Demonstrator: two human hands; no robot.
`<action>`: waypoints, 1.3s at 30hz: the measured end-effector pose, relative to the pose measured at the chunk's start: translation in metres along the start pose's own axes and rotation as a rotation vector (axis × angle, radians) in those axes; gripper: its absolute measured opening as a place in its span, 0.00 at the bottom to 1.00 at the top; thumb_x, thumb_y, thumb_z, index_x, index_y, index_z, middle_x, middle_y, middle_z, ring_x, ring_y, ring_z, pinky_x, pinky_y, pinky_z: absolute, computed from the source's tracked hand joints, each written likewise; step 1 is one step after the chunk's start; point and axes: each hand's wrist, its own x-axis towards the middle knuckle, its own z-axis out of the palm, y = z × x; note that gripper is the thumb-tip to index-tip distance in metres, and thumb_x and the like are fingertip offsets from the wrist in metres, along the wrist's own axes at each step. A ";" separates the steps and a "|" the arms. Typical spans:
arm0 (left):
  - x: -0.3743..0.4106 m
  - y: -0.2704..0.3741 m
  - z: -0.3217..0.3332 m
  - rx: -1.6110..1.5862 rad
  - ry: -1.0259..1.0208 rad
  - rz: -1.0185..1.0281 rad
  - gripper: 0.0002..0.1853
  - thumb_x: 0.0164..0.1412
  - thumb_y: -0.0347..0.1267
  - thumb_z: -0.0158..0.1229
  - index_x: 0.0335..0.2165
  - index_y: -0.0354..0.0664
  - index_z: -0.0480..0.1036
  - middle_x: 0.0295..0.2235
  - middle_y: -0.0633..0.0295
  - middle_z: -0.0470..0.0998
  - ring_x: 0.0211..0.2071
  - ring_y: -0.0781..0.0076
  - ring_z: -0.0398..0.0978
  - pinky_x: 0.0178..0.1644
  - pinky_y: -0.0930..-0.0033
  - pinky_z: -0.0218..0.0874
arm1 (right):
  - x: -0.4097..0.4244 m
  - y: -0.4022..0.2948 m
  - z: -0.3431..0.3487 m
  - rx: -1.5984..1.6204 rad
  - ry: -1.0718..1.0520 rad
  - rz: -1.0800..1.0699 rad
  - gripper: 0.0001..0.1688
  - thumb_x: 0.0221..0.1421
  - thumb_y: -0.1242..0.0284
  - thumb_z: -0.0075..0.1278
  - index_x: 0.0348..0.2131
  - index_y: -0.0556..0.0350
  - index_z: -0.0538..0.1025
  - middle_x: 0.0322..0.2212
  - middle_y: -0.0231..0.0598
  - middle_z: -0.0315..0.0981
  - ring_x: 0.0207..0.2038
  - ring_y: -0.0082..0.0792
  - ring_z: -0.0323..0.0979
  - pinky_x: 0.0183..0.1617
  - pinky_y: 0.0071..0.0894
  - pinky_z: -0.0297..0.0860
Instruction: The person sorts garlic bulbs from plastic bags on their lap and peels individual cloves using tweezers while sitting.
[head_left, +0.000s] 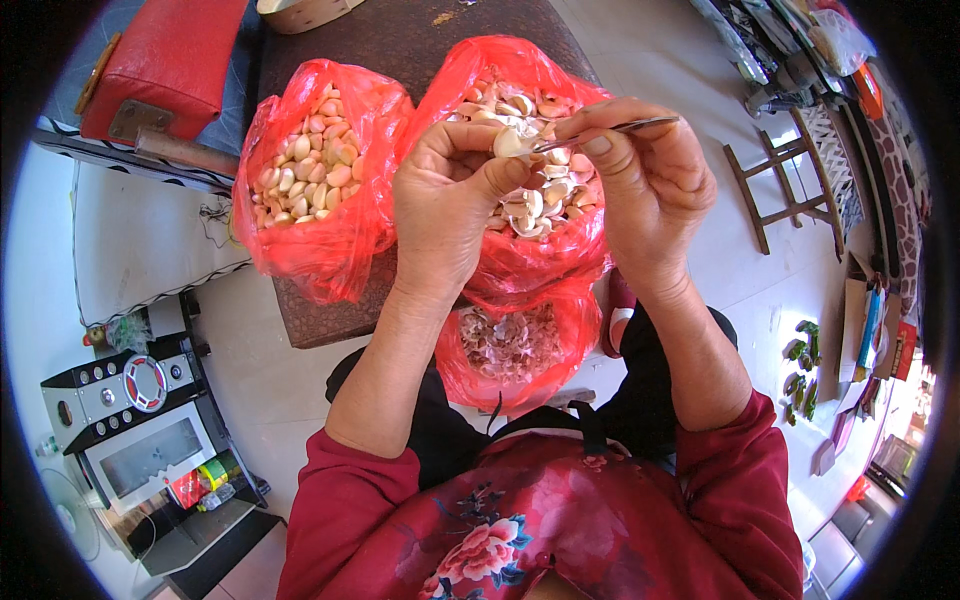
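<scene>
Between the thumb and fingers of my left hand (450, 187) is a garlic clove (511, 142). A small thin metal blade (630, 125) is pinched in my right hand (652, 180), its tip touching the clove's skin. Both hands are above a red plastic bag (540, 266) of unpeeled garlic cloves (536, 210). To the left, another red plastic bag (322, 255) holds smooth, peeled-looking cloves (307, 169). Below the table edge, a third red bag (517, 390) contains papery garlic skins (510, 345).
The bags rest on a brown patterned table (330, 311). A round wooden rim (304, 15) lies at its far end. On the left are a red padded armrest (165, 60) and a media cabinet (150, 442). To the right, a wooden folding stool (795, 180) stands near cardboard boxes (855, 330).
</scene>
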 end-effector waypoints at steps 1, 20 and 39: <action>0.000 -0.001 -0.001 -0.020 -0.008 -0.002 0.12 0.46 0.23 0.59 0.32 0.33 0.67 0.32 0.51 0.74 0.30 0.66 0.75 0.36 0.69 0.70 | 0.000 0.000 0.000 0.010 0.009 0.013 0.03 0.48 0.87 0.46 0.26 0.66 0.71 0.25 0.35 0.72 0.29 0.20 0.69 0.33 0.16 0.67; 0.000 0.011 0.002 0.283 0.076 0.133 0.09 0.49 0.18 0.52 0.33 0.37 0.68 0.31 0.64 0.72 0.33 0.83 0.69 0.36 0.81 0.63 | 0.000 -0.003 0.000 0.141 -0.003 0.246 0.03 0.51 0.83 0.41 0.25 0.64 0.67 0.27 0.39 0.71 0.33 0.21 0.69 0.39 0.19 0.65; -0.004 0.016 0.000 0.549 0.031 0.407 0.12 0.49 0.16 0.53 0.35 0.35 0.70 0.34 0.62 0.71 0.34 0.80 0.70 0.38 0.80 0.64 | -0.006 0.014 0.008 -0.019 -0.068 0.367 0.09 0.44 0.76 0.57 0.30 0.57 0.76 0.21 0.23 0.70 0.19 0.08 0.59 0.21 0.09 0.57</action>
